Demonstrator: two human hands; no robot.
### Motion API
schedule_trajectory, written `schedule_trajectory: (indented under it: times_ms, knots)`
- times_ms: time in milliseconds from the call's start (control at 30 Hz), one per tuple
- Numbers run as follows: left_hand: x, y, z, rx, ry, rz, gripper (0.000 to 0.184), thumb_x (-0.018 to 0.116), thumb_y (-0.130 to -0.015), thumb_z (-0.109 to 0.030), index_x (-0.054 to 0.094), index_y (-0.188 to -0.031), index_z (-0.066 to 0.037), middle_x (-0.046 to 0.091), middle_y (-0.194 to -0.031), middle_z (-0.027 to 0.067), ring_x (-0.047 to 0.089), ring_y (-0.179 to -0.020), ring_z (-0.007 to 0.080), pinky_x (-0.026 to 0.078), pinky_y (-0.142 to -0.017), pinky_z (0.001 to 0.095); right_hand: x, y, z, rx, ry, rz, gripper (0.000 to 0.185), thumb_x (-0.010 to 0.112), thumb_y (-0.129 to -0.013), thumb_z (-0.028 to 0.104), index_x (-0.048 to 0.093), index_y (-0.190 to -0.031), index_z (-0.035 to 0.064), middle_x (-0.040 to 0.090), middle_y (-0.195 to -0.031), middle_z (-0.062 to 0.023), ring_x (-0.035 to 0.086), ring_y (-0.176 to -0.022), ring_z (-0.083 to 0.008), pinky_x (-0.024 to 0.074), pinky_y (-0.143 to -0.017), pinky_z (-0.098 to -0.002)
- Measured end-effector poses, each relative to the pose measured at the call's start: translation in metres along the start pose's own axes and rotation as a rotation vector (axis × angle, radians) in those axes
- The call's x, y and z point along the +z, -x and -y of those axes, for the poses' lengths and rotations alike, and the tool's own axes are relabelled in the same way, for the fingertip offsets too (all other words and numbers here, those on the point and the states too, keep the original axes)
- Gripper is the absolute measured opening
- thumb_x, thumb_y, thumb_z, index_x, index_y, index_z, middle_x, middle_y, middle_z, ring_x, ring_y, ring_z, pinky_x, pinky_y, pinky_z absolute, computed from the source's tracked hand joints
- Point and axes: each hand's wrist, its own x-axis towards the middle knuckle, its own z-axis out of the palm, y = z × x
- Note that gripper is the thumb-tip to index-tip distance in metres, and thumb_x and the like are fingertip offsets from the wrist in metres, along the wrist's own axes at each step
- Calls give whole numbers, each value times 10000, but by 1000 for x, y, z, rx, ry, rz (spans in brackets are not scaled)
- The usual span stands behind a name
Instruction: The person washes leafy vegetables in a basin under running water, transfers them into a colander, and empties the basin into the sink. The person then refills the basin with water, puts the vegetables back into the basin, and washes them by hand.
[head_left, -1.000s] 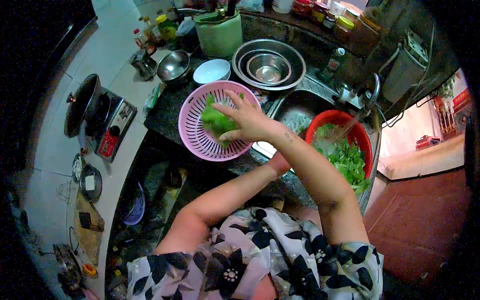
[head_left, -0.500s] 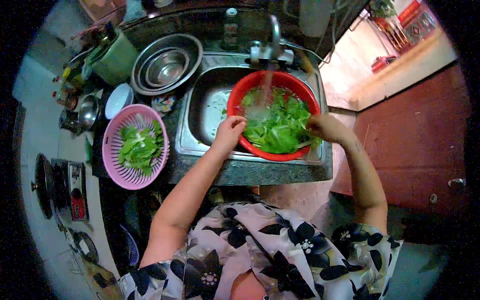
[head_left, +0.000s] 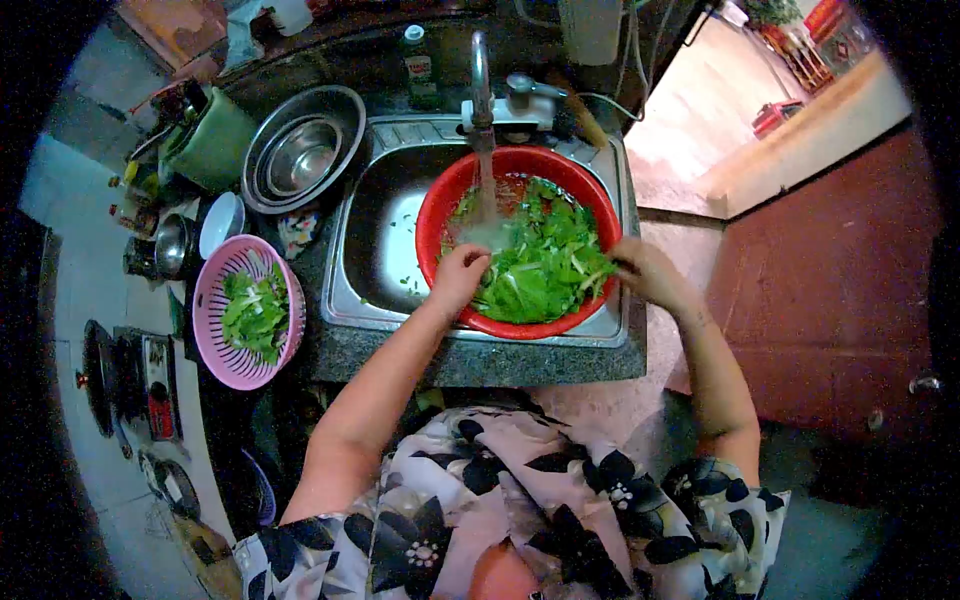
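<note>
A red plastic basin (head_left: pixel 430 215) stands in the steel sink, holding water and a heap of leafy greens (head_left: pixel 545 265). Water runs from the faucet (head_left: pixel 481 85) into its left half. My left hand (head_left: pixel 460 278) is over the basin's near left rim with thumb and fingers pinched together; whatever lies between them is too small to make out. At the right rim, my right hand (head_left: pixel 652 273) has its fingers closed on the pale stem end of a leaf among the greens.
Left of the sink (head_left: pixel 345 290) a pink colander (head_left: pixel 212 345) holds more leaves. Behind it are a white bowl (head_left: pixel 222 225) and nested steel bowls (head_left: pixel 300 160). A bottle (head_left: pixel 419 70) stands behind the sink. A reddish door (head_left: pixel 810 300) is on the right.
The view has shifted, so the sink and basin appear further left and slightly lower. My left hand now reaches a little further over the rim; my right hand stays at the right rim.
</note>
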Motion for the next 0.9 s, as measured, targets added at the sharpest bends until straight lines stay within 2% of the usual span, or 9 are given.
schedule_trajectory:
  times_ms: [233,300,367,433,467,600,700,833,900]
  knots:
    - [6,6,28,-43,-122,-99,261,614,-788,-136,600,-1019,-13,611,-985,149,581,-922,236,450,-822,326,21,-112,-38,-68,23,-166,491,658,-693,113,507,-1157,54,524,-1129,-179,493,-1084,-320,403,-930,-383]
    - [15,4,49,64,-240,-219,316,631,-776,-144,582,-1063,-20,574,-1087,168,544,-1014,256,422,-878,336,61,-152,-50,211,61,-29,777,688,-705,203,288,-1365,117,370,-1338,-191,385,-1209,-362,309,-1033,-380]
    - [22,3,26,-202,-103,-272,547,650,-762,-138,424,-1253,-54,467,-1226,196,483,-1102,280,374,-953,351,132,-185,-65,367,-19,-44,853,702,-709,306,226,-1393,123,361,-1359,-194,376,-1223,-362,315,-1029,-387]
    - [32,-13,25,-446,149,-398,646,651,-763,-130,332,-1321,-70,452,-1228,196,491,-1090,284,392,-944,375,125,-182,-13,255,-27,250,806,690,-722,374,294,-1372,109,398,-1337,-205,407,-1210,-338,330,-1012,-374]
    - [29,-19,13,-588,715,-304,731,644,-776,-153,223,-1371,-88,422,-1244,185,482,-1094,289,437,-891,426,126,-181,-1,180,-138,342,773,693,-716,354,332,-1351,102,427,-1310,-205,425,-1194,-329,338,-1003,-369]
    - [42,-71,79,-568,1012,67,590,597,-834,-287,328,-1323,-96,467,-1196,140,559,-924,284,513,-695,420,103,-173,25,20,-312,500,650,702,-688,260,464,-1262,71,512,-1227,-190,483,-1134,-287,365,-967,-341]
    - [32,-77,65,-590,1071,91,490,592,-839,-354,443,-1236,-108,487,-1177,118,563,-899,268,511,-648,416,89,-179,29,1,-450,447,547,658,-681,95,511,-1205,36,575,-1130,-129,535,-1025,-220,406,-902,-317]
    - [-9,-57,-15,-264,993,105,496,555,-840,-461,490,-1212,-138,497,-1182,95,485,-1057,229,379,-909,462,42,-186,31,-77,-647,321,478,649,-698,89,547,-1165,74,612,-1068,-79,563,-986,-200,433,-881,-325]
    - [-13,-54,-15,-247,541,-63,513,560,-822,-457,489,-1204,-120,497,-1203,127,451,-1120,269,311,-981,450,19,-182,48,-35,-620,245,431,636,-724,91,557,-1147,59,635,-1009,-57,586,-922,-175,450,-852,-291]
